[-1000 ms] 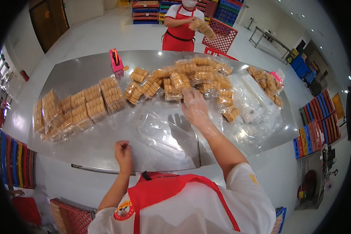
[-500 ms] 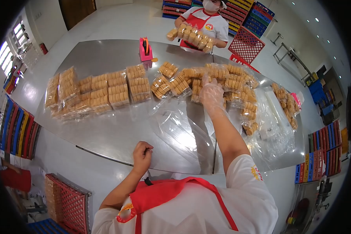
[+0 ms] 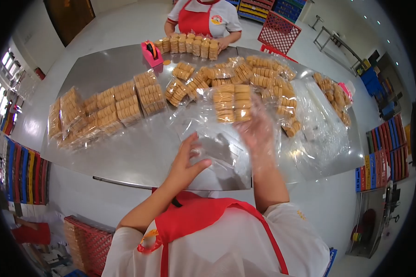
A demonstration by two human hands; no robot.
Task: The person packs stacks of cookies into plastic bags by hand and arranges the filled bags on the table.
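Observation:
In a clear plastic glove, my right hand [image 3: 259, 127] grips a clear pack of round biscuits [image 3: 232, 103] by its right side, lifted over the steel table [image 3: 166, 147]. Bare and empty, my left hand [image 3: 190, 157] is below and left of that pack, fingers apart. Behind the held pack lies a loose pile of biscuit packs [image 3: 268, 76]. Packs stacked in rows [image 3: 111, 108] stand at the left. Flat clear plastic bags [image 3: 309, 134] lie on the right, and more clear film is under my hands.
Across the table a person in a red apron [image 3: 201, 21] holds a row of biscuit packs [image 3: 189, 45]. A pink tape dispenser [image 3: 151, 54] stands near the far edge. More bagged biscuits [image 3: 333, 99] lie far right. Crates [image 3: 279, 34] stand beyond the table.
My right hand has lifted a biscuit pack from the pile and drawn it nearer. My left hand has opened and risen over the table. The other person has lowered their packs to the table.

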